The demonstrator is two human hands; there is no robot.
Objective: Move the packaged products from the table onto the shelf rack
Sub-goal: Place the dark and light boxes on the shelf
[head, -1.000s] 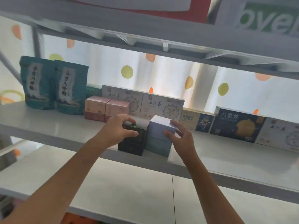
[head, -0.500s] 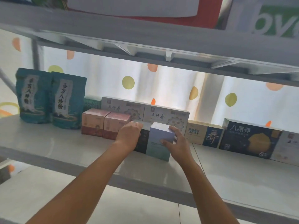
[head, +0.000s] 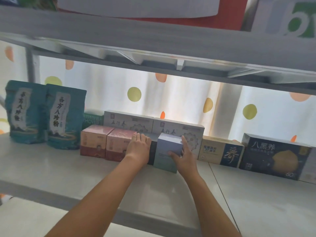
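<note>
A: Entry, head view. Both hands are at the middle shelf point(head: 68, 173) of the rack. Left hand point(head: 139, 147) lies flat, fingers straight, over the top of a dark box point(head: 152, 152); most of that box is hidden under the hand, only a dark strip of its front shows.

B: Grip on it?

A: Not a curled grip, as far as visible: the fingers are extended and rest on it. Right hand point(head: 183, 157) is on the lavender-and-teal box point(head: 166, 153), thumb on the front face, fingers reaching along its right side, so it holds the box between thumb and fingers.

B: Position of the two boxes?

A: Both stand on the shelf, side by side and touching, dark box on the left. The dark box sits just beside the right one of two pink boxes point(head: 109, 142). Behind them run two long white boxes point(head: 153, 124).

B: Other stock?

A: Two teal pouches point(head: 46, 115) upright at far left, a green box point(head: 93, 118) partly hidden behind the pink ones, a beige-and-navy box point(head: 220, 151) to the right, then a large dark navy box point(head: 273, 157). A dotted curtain point(head: 171, 98) hangs behind the rack.
</note>
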